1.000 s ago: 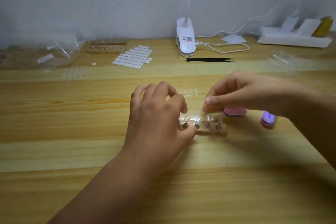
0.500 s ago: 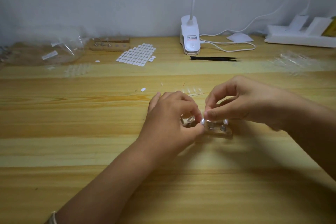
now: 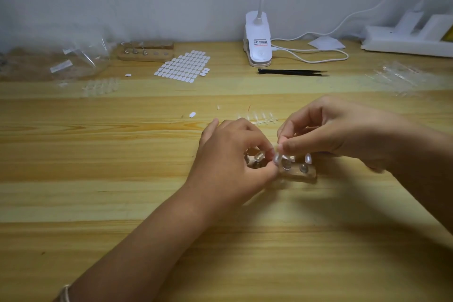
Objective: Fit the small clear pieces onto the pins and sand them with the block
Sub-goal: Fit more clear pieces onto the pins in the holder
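A small wooden pin holder point(image 3: 297, 174) lies on the table in front of me, with metal pins standing in it. Clear pieces sit on some pins, one at the right point(image 3: 307, 158). My left hand point(image 3: 232, 162) curls round the holder's left end and hides it. My right hand point(image 3: 326, 130) hovers over the holder's middle, thumb and forefinger pinching a small clear piece point(image 3: 277, 158) at a pin. A strip of clear pieces point(image 3: 259, 117) lies just behind my hands. The sanding block is hidden.
At the back stand a second wooden pin holder point(image 3: 145, 52), a sheet of white stickers point(image 3: 183, 65), a white clip lamp point(image 3: 257, 41) with its cable, black tweezers point(image 3: 291, 72) and a white power strip point(image 3: 407, 41). Clear bags point(image 3: 78, 61) lie back left, more clear strips point(image 3: 402, 76) back right.
Both hands have closed in over the pin holder. My right hand came down and left with the clear piece to a pin. The pink block and purple item are now hidden behind it.
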A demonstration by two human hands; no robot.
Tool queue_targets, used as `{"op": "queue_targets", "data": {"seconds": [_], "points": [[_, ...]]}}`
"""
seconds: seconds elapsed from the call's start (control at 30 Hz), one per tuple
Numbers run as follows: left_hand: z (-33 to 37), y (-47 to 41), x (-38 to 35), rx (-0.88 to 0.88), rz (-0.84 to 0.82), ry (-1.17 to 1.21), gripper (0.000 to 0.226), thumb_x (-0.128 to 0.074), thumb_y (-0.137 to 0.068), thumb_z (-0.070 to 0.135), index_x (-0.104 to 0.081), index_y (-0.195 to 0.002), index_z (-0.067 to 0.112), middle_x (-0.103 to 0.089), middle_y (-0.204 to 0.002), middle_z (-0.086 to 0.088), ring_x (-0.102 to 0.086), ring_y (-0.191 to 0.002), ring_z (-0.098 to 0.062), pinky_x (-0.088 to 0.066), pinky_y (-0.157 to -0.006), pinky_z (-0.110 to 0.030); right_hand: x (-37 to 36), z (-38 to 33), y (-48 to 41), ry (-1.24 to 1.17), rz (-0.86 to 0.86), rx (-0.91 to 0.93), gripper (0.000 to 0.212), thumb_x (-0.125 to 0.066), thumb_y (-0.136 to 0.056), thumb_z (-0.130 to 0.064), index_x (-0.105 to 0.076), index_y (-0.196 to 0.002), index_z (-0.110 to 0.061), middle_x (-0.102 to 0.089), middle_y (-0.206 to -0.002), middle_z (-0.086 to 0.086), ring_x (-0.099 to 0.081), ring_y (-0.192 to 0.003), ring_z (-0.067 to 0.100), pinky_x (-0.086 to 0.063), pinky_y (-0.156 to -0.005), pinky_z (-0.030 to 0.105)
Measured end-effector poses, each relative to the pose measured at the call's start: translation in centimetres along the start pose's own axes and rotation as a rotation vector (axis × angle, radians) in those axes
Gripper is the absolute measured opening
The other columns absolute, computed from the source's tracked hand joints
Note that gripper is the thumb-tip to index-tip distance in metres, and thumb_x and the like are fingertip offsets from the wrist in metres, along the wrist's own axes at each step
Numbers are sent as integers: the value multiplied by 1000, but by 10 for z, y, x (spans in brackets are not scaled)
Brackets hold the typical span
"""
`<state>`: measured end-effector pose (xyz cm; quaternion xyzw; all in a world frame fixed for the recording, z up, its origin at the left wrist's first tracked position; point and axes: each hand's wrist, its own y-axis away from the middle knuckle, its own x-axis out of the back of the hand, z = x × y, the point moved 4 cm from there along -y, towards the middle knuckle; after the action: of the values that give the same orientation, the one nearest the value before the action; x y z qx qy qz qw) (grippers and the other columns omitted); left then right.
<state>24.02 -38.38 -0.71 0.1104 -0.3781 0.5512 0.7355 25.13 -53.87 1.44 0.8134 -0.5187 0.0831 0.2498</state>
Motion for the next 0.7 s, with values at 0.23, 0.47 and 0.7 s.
{"op": "queue_targets", "data": {"seconds": [0.23,0.47,0.7], "points": [[-1,0,0,-10,-9,2,4,-67,-67,40,-63,-69,38,-63,-88,13,-47,-87,2,-35,-104,-53,-4,0,0,13,23,-19,6,-75,-78,-10,-77,-73,-7,-73,-86,24,-59,-71,18,-42,-74,36],[0,1,0,1,1,12,4,-64,-67,40,-66,-69,36,-64,-88,13,-52,-90,-5,-36,-104,-52,-4,2,2,29,25,-51,7,-73,-81,-7,-75,-80,-1,-70,-88,28,-57,-74,22,-41,-77,39],[-2,1,0,3,2,24,9,-66,-68,40,-72,-72,34,-66,-87,12,-56,-91,-8,-35,-103,-53,-3,3,2,57,20,-55,7,-73,-79,-9,-75,-80,-2,-71,-88,26,-58,-74,22,-41,-76,39]]}}
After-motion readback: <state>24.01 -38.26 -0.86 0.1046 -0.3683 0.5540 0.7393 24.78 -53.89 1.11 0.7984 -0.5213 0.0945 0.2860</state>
